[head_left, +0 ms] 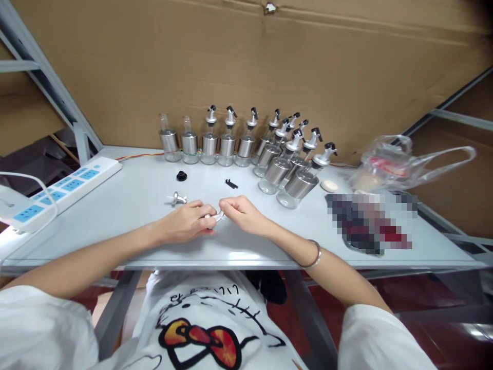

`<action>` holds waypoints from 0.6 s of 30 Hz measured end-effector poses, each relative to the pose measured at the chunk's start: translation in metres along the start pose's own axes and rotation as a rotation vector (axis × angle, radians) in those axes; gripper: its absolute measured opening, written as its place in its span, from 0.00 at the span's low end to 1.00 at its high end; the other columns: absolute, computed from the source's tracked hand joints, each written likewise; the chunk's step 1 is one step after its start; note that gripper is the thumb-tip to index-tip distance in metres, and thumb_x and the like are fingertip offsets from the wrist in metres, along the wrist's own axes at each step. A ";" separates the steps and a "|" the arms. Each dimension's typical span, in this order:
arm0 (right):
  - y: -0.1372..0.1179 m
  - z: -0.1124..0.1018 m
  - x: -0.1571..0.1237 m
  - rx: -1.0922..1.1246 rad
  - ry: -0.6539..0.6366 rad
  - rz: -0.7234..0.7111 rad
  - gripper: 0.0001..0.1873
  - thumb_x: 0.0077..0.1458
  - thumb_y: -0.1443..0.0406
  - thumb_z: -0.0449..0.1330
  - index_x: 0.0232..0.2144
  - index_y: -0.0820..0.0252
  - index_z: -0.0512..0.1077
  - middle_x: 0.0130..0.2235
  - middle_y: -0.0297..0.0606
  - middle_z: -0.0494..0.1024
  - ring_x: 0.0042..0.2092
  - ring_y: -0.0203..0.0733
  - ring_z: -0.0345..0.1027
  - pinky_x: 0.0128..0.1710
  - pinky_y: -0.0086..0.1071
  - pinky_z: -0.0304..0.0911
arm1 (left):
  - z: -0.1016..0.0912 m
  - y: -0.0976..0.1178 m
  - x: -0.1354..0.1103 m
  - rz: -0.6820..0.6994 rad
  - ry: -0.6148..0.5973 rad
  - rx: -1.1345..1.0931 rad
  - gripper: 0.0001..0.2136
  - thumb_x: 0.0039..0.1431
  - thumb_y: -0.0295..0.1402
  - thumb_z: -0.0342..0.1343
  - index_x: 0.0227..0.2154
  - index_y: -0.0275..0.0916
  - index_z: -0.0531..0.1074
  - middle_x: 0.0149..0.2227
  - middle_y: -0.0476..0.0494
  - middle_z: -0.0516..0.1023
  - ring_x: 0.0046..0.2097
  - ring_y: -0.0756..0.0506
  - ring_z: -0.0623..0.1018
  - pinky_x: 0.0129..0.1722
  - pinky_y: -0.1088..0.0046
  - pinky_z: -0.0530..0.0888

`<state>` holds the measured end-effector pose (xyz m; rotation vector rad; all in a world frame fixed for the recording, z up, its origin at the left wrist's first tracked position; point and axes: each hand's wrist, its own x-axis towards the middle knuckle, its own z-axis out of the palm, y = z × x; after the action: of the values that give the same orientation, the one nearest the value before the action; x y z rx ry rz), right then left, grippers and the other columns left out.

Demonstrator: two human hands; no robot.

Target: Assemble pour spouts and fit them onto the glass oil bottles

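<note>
Near the front middle of the table, my left hand (192,221) is closed around a silvery pourer spout (219,216), partly hidden by the fingers. My right hand (243,213) pinches at the spout's other end, thumb and fingers together; whether a smaller part sits in that pinch is hidden. Just beyond my left hand lies another silver pourer spout (177,198). Farther off are a black stopper (181,176) and a thin black lever piece (231,183). Two glass bottles with steel sleeves (168,141) stand without pourers at the back left.
Several bottles with pourers fitted (227,144) line the back and curve toward the right. A white power strip (69,187) lies on the left. On the right are a pale round object (329,186), a clear plastic bag (389,164) and a blurred-out item (365,226). Cardboard (246,61) walls the back.
</note>
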<state>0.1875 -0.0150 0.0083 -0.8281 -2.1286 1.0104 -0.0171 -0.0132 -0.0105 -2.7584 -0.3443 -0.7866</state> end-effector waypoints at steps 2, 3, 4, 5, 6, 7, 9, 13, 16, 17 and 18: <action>-0.002 -0.002 0.000 -0.057 -0.001 -0.003 0.22 0.60 0.56 0.44 0.17 0.57 0.48 0.19 0.26 0.47 0.22 0.30 0.41 0.24 0.28 0.44 | 0.000 -0.004 -0.002 0.052 -0.014 0.116 0.06 0.66 0.34 0.45 0.35 0.42 0.65 0.37 0.45 0.75 0.33 0.50 0.72 0.38 0.70 0.68; -0.004 -0.003 0.000 -0.098 0.003 -0.015 0.21 0.60 0.57 0.45 0.17 0.57 0.48 0.19 0.26 0.47 0.22 0.30 0.41 0.24 0.28 0.43 | -0.001 -0.006 -0.002 0.071 -0.018 0.169 0.04 0.65 0.33 0.47 0.36 0.44 0.65 0.38 0.46 0.75 0.34 0.50 0.72 0.39 0.69 0.67; -0.005 -0.004 0.001 -0.144 0.012 -0.031 0.21 0.60 0.58 0.45 0.18 0.57 0.48 0.19 0.26 0.47 0.22 0.30 0.42 0.24 0.28 0.43 | -0.002 -0.008 -0.003 0.080 -0.026 0.215 0.03 0.64 0.32 0.48 0.37 0.46 0.66 0.39 0.47 0.76 0.34 0.50 0.72 0.41 0.68 0.66; -0.006 -0.005 0.001 -0.184 0.025 -0.048 0.20 0.60 0.59 0.45 0.18 0.57 0.49 0.19 0.26 0.48 0.22 0.30 0.42 0.24 0.28 0.43 | -0.003 -0.009 -0.003 0.080 -0.034 0.249 0.03 0.63 0.32 0.49 0.38 0.47 0.66 0.40 0.48 0.76 0.34 0.50 0.72 0.42 0.67 0.65; -0.007 -0.006 0.001 -0.209 0.040 -0.062 0.20 0.60 0.59 0.45 0.18 0.57 0.50 0.19 0.26 0.48 0.22 0.30 0.42 0.24 0.28 0.43 | -0.004 -0.009 -0.003 0.071 -0.042 0.264 0.03 0.63 0.33 0.49 0.38 0.48 0.65 0.39 0.49 0.76 0.33 0.50 0.72 0.43 0.66 0.64; -0.008 -0.006 0.001 -0.210 0.051 -0.073 0.20 0.60 0.59 0.45 0.18 0.57 0.50 0.18 0.26 0.48 0.21 0.30 0.42 0.24 0.28 0.43 | -0.005 -0.009 -0.002 0.059 -0.039 0.255 0.03 0.64 0.35 0.48 0.38 0.47 0.65 0.38 0.49 0.76 0.33 0.50 0.72 0.43 0.66 0.63; -0.009 -0.005 0.000 -0.136 0.050 -0.081 0.21 0.61 0.58 0.45 0.18 0.57 0.50 0.18 0.26 0.48 0.21 0.30 0.43 0.24 0.28 0.44 | -0.007 -0.007 -0.001 0.035 -0.001 0.163 0.08 0.67 0.39 0.42 0.37 0.45 0.64 0.36 0.48 0.77 0.32 0.50 0.73 0.44 0.66 0.62; -0.008 0.000 -0.003 0.183 -0.037 -0.007 0.25 0.62 0.51 0.45 0.18 0.57 0.53 0.18 0.26 0.52 0.21 0.30 0.45 0.22 0.28 0.46 | -0.005 -0.004 -0.001 -0.037 0.103 -0.134 0.15 0.69 0.43 0.31 0.40 0.42 0.59 0.36 0.46 0.76 0.33 0.50 0.75 0.45 0.65 0.63; -0.007 0.002 -0.004 0.354 -0.079 0.025 0.26 0.61 0.48 0.47 0.19 0.57 0.54 0.19 0.26 0.54 0.21 0.30 0.47 0.22 0.28 0.48 | 0.000 -0.003 -0.002 -0.121 0.144 -0.293 0.16 0.68 0.47 0.31 0.41 0.43 0.56 0.37 0.44 0.75 0.35 0.48 0.75 0.45 0.63 0.65; -0.008 0.002 -0.004 0.374 -0.081 0.014 0.26 0.61 0.48 0.48 0.19 0.57 0.54 0.19 0.26 0.54 0.21 0.31 0.47 0.22 0.28 0.49 | 0.002 -0.002 -0.002 -0.148 0.167 -0.343 0.16 0.68 0.48 0.32 0.41 0.43 0.56 0.36 0.44 0.75 0.36 0.48 0.75 0.44 0.63 0.66; -0.008 0.002 -0.004 0.376 -0.077 -0.004 0.25 0.61 0.48 0.48 0.19 0.57 0.54 0.19 0.26 0.55 0.22 0.31 0.48 0.23 0.28 0.50 | 0.004 0.000 -0.002 -0.173 0.199 -0.402 0.16 0.67 0.49 0.33 0.41 0.43 0.56 0.35 0.45 0.75 0.36 0.48 0.75 0.42 0.64 0.68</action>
<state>0.1867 -0.0231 0.0131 -0.6073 -1.9126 1.4045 -0.0167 -0.0123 -0.0145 -3.0043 -0.4299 -1.2897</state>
